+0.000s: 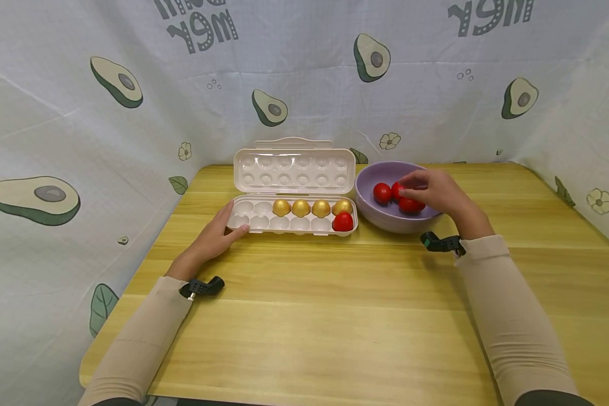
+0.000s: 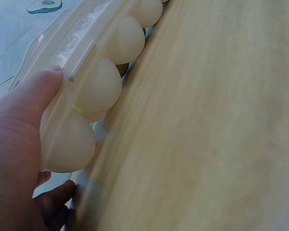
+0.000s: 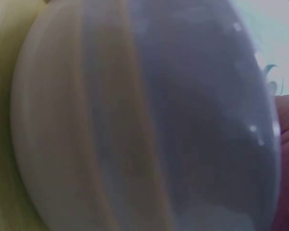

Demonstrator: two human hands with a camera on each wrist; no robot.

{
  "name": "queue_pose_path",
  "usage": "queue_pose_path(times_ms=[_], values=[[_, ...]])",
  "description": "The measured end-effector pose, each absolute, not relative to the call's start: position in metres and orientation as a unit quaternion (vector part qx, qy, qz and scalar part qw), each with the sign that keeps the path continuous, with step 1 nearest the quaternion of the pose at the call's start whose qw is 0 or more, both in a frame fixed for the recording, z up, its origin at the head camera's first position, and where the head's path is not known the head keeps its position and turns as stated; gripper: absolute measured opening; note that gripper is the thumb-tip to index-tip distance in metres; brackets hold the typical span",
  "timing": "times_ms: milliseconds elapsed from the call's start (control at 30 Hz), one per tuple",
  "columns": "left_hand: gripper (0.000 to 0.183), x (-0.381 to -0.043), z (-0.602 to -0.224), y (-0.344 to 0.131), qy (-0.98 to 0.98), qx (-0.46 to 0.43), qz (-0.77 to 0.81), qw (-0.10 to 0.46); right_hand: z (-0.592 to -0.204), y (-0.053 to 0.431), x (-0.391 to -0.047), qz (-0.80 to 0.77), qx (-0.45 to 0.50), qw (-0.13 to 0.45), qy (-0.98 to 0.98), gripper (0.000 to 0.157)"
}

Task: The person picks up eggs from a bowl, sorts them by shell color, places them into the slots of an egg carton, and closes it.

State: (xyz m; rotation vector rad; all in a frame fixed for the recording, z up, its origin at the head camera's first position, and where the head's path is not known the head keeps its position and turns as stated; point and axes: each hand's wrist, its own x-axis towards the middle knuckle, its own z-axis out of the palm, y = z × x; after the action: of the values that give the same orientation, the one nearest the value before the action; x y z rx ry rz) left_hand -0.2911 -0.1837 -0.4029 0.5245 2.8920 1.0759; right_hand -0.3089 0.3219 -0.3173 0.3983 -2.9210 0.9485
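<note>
My left hand holds the left end of an open plastic egg carton, thumb on its front rim and the other fingers around the end. Several golden eggs fill cups of the back row toward the right. One red egg sits in the front row's right-end cup. Over a purple bowl my right hand reaches in, its thumb and fingertips at a red egg; whether they pinch it cannot be made out. Two more red eggs show in the bowl.
The carton's lid stands raised at the back, near an avocado-print cloth. The bowl stands close to the carton's right end. Both rest toward the back of a wooden table.
</note>
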Motion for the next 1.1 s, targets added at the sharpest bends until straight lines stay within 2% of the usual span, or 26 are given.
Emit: queue_pose_path(times_ms=[333,1100], values=[[0.089,-0.29,-0.402,-0.183,0.922,0.169,0.348,0.005,-0.326,0.326,-0.313,0.29,0.126,0.018,-0.948,0.033],[0.092,-0.289,-0.402,-0.184,0.919,0.172,0.354,0.009,-0.33,0.324,-0.316,0.258,0.121,-0.012,-0.958,0.035]])
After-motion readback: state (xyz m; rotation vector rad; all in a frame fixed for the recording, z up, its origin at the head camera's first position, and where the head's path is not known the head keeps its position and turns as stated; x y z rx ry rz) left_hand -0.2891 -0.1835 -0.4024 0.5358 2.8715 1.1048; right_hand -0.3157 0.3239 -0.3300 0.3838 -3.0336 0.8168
